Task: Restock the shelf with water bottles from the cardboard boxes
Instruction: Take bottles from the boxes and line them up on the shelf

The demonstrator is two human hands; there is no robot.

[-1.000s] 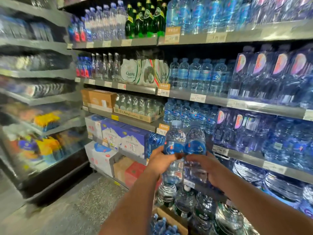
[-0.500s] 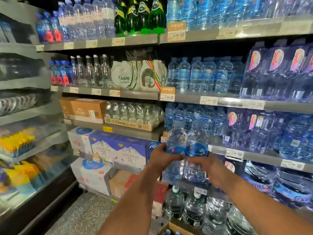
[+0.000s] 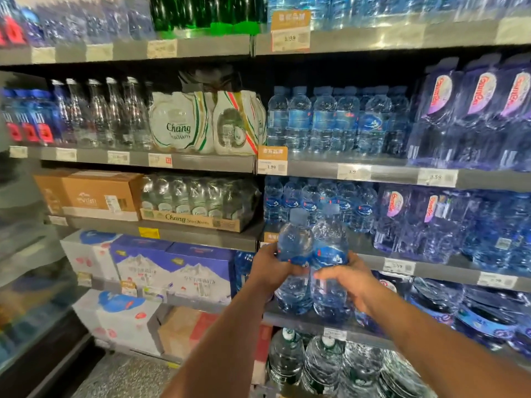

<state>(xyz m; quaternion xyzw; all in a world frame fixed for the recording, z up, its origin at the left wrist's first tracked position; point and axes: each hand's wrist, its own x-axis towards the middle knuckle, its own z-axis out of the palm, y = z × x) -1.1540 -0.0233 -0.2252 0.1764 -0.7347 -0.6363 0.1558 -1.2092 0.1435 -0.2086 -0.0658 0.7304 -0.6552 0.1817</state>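
Blue-labelled clear plastic: gripping two water bottles (image 3: 296,245) upright and touching, left hand (image 3: 268,271) curling round one, right hand (image 3: 349,278) round the other, just before the shelf (image 3: 370,261) edge. Probably mid-placement; next needing lifting into the gap fronting the matching row (image 3: 316,202).

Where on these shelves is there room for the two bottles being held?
A bare strip of shelf lies in front of the small blue bottles, just right of the two held bottles and left of the purple-labelled packs. The row above looks packed to the edge.
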